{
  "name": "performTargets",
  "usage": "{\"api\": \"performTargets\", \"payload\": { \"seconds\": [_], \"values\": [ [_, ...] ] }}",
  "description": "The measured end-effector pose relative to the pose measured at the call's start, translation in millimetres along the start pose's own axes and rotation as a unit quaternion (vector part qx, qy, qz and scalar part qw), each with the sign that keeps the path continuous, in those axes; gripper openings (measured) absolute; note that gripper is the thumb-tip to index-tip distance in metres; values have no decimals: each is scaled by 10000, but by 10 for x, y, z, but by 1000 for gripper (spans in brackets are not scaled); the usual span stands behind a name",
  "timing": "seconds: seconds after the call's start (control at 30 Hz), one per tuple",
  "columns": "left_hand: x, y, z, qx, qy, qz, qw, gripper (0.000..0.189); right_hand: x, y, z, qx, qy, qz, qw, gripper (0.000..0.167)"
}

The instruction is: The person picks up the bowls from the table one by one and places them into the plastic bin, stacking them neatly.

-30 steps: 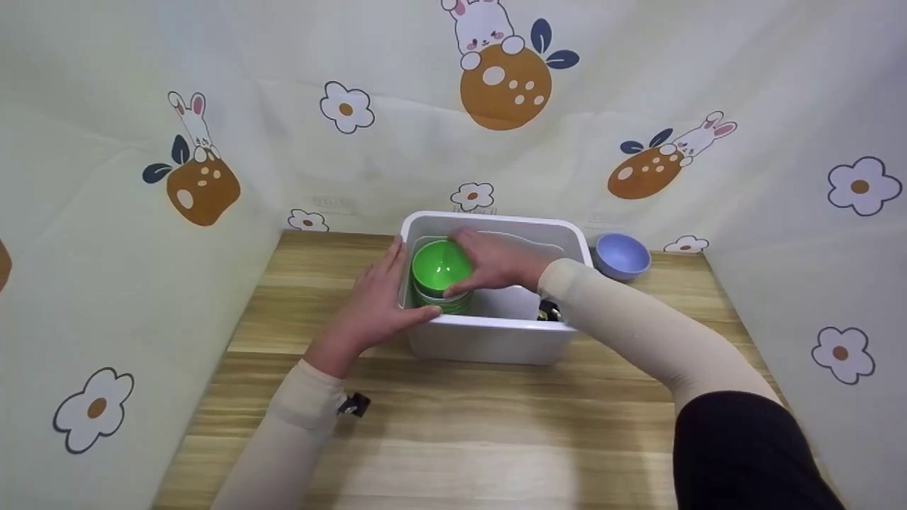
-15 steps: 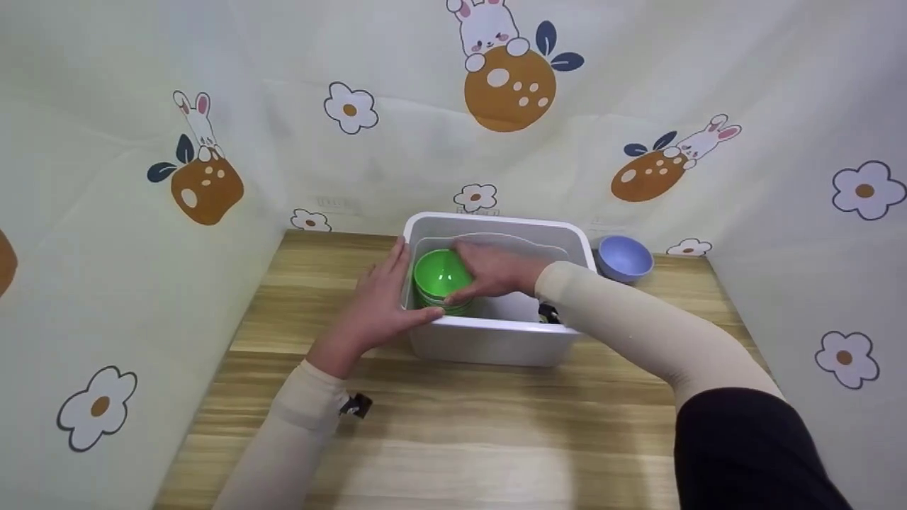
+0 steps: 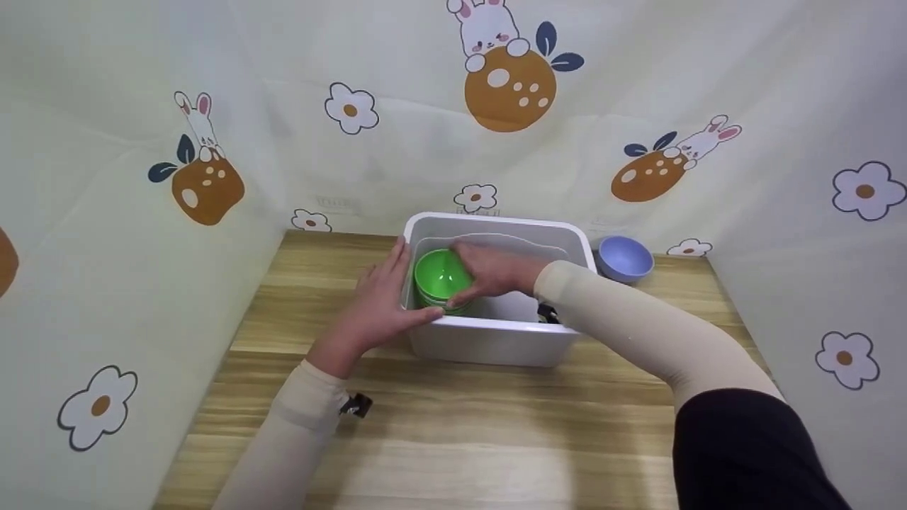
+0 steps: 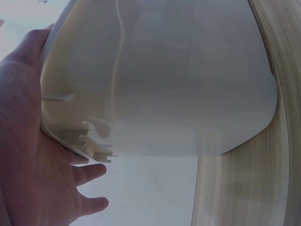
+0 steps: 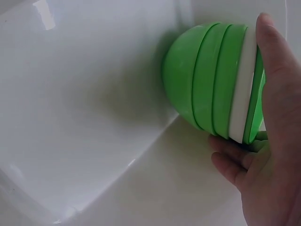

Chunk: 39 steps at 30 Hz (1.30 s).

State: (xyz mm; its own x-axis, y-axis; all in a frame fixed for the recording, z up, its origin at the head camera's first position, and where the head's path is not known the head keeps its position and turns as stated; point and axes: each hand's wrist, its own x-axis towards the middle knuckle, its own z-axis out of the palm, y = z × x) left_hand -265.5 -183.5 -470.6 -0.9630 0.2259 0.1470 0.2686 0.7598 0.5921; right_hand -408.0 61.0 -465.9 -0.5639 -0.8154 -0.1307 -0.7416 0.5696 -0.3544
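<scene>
A stack of bowls (image 5: 204, 77), green with one white bowl (image 5: 242, 84) near the top, stands at the left end of the white bin (image 3: 496, 343). The uppermost green bowl (image 3: 441, 273) opens upward. My right hand (image 3: 492, 269) reaches into the bin and grips the stack's upper part, thumb on the near side and fingers round the far side. My left hand (image 3: 379, 301) rests on the bin's front left corner. Its thumb lies along the front rim and its straight fingers (image 4: 91, 174) extend along the left side, as the left wrist view also shows.
A blue bowl (image 3: 625, 259) sits on the wooden table (image 3: 453, 432) just right of the bin. A patterned cloth (image 3: 397, 156) hangs behind and at both sides. My right forearm (image 3: 638, 322) crosses over the bin's right end.
The top green bowl and my right hand have moved down a little onto the stack, leaving less of a gap below the bowl. My left hand keeps its place on the bin.
</scene>
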Motion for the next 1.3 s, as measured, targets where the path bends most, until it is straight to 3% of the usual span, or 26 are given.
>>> {"api": "performTargets", "payload": {
  "seconds": [0.23, 0.53, 0.7, 0.93, 1.13, 1.3],
  "values": [
    [2, 16, -1, -14, 3, -41, 10000, 133, -17, 10, -18, -108, -65, -25, 9999, 123],
    [13, 8, 5, -65, -18, 86, 9999, 136, -100, -9, -222, 34, -36, -120, 9999, 111],
    [11, 0, 3, -56, -52, 5, 10000, 140, -238, -22, -465, 143, -139, 129, 9997, 108],
    [4, 2, -8, -65, -45, -55, 10000, 141, -531, 19, -750, 529, -202, 611, 9965, 83],
    [-2, 15, -10, -48, -24, 33, 10000, 140, -908, 115, -815, 1058, 509, 518, 9917, 62],
    [5, -3, 3, -51, -31, 47, 10000, 141, -1300, 172, -787, 1693, 1540, 483, 9723, 43]
  ]
}}
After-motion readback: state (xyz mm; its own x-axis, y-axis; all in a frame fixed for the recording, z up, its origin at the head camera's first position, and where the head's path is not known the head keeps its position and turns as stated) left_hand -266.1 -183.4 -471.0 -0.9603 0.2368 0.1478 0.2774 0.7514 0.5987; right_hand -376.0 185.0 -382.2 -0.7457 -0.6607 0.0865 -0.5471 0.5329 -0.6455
